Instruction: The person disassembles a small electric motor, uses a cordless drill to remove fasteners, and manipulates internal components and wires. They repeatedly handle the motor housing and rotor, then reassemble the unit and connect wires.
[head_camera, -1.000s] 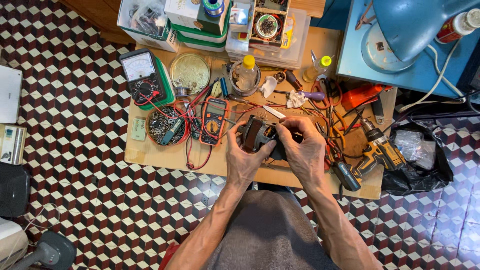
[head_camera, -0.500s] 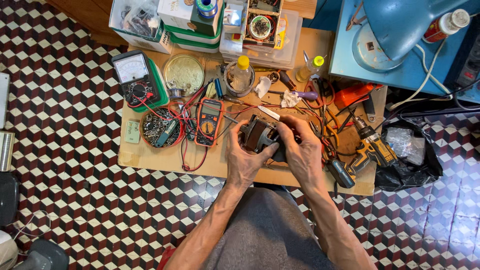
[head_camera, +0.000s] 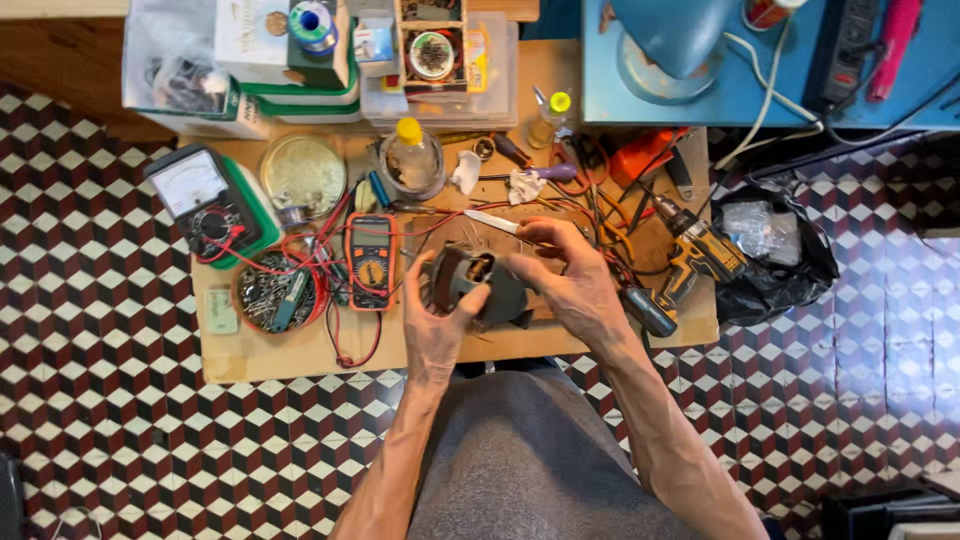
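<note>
My left hand grips a small dark motor-like part with copper windings, held just above the wooden board. My right hand holds a thin light-coloured blade or stick between thumb and fingers, its tip pointing left over the part. A dark grey piece lies under both hands. Red and black leads run across the board close by.
An orange multimeter lies left of my hands, beside a round tin of screws and an analogue meter. A yellow cordless drill and black bag sit right. Boxes, a bottle and tools crowd the far edge.
The camera view has shifted a little and the bench sits lower in frame. My right hand has lifted slightly off the part, with the thin blade now showing.
</note>
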